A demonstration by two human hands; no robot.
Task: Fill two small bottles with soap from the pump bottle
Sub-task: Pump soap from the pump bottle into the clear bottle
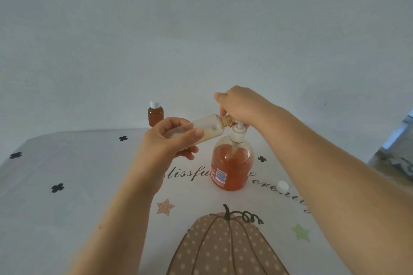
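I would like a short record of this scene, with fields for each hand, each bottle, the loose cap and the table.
left hand: holds the uncapped small bottle tilted, its mouth at the pump spout
right hand: on top of the pump head
pump bottle: upright on the table, partly full of orange soap
capped small bottle: upright at the far edge, amber content, white cap on
loose white cap: on the cloth, right of the pump bottle
tablecloth: white, pumpkin print
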